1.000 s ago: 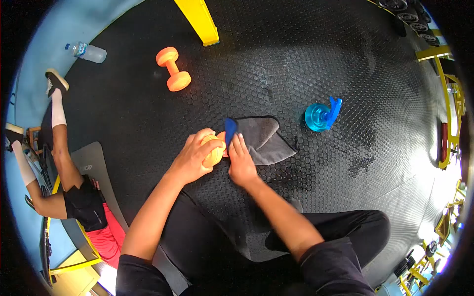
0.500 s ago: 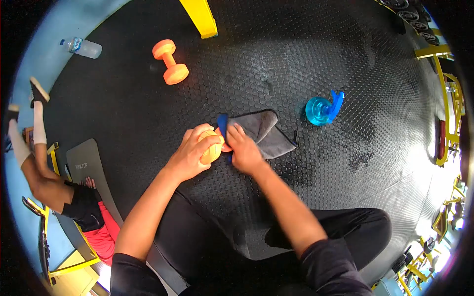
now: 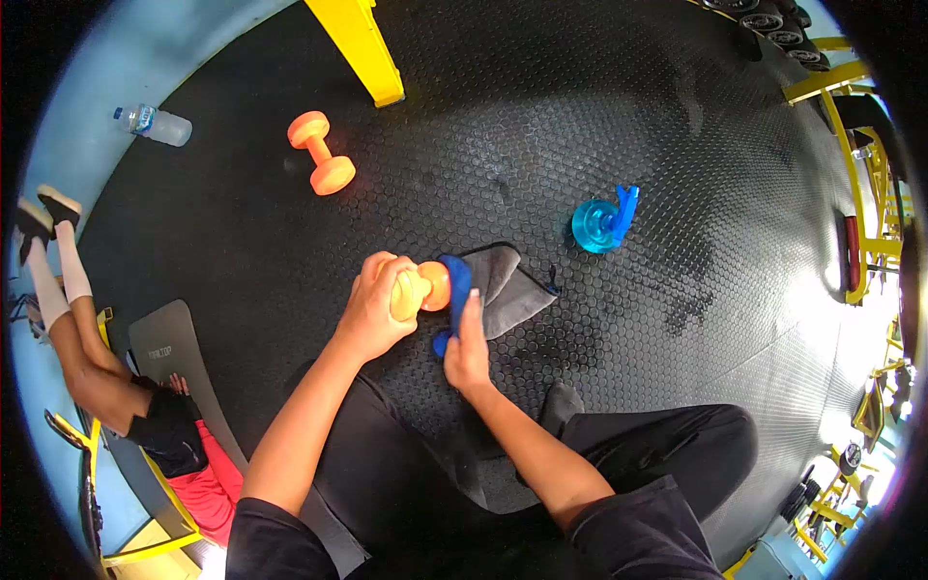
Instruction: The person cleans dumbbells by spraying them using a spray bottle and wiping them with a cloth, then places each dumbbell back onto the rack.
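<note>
My left hand point(image 3: 375, 307) grips an orange dumbbell point(image 3: 422, 288) just above the black rubber floor point(image 3: 541, 116). One rounded end sticks out to the right of my fingers. My right hand point(image 3: 468, 350) presses a grey cloth with blue edging point(image 3: 493, 290) against that end, the blue edge wrapped over it. The rest of the cloth trails onto the floor to the right. I sit on the floor in black clothes, my legs folded below my arms.
A second orange dumbbell point(image 3: 320, 153) lies at the upper left, near a yellow post point(image 3: 361, 43). A blue spray bottle point(image 3: 601, 220) lies on its side to the right. A plastic water bottle point(image 3: 153, 124), another person's legs point(image 3: 72, 319) and a grey mat point(image 3: 174, 362) are at left.
My right hand slid down and back along the dumbbell's end, pulling the cloth's blue edge over it. The dumbbell's end now shows more. The person at left shifted their legs.
</note>
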A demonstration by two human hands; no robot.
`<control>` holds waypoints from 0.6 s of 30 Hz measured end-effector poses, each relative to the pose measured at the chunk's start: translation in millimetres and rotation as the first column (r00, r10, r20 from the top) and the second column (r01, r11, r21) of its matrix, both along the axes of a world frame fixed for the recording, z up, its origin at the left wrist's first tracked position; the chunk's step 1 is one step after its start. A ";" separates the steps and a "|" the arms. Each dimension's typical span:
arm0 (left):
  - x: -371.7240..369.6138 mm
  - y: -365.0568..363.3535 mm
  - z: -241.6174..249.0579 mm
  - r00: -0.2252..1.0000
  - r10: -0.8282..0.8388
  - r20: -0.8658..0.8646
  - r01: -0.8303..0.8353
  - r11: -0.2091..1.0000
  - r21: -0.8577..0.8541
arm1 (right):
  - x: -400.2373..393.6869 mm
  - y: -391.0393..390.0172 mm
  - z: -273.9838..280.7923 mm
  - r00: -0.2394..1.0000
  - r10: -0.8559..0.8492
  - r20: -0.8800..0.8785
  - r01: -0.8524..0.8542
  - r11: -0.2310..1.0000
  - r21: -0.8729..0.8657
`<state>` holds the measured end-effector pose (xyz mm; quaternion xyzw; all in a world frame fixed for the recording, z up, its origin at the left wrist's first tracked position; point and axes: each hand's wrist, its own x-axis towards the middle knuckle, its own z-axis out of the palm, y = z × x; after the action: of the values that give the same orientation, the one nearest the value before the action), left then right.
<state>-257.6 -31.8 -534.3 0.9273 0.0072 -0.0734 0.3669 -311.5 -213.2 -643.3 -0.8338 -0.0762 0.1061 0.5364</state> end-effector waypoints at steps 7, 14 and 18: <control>1.1 -10.3 -1.2 0.994 0.104 -0.027 -0.103 0.994 0.048 | 7.2 22.8 -9.1 0.991 0.133 0.028 -0.116 0.932 -0.343; 2.3 -11.2 -4.1 0.996 0.090 0.021 -0.091 0.996 0.016 | 85.8 24.4 -5.1 0.898 0.435 0.072 -0.341 0.790 -0.510; 7.1 -29.0 -1.5 0.968 0.250 -0.017 -0.248 0.966 0.077 | 31.7 40.4 -22.4 0.946 0.265 0.186 -0.105 0.795 -0.597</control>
<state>-250.5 -60.9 -535.8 0.9311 0.1312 -0.0389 0.3382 -279.8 -172.7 -665.7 -0.9520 -0.1919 0.0662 0.2292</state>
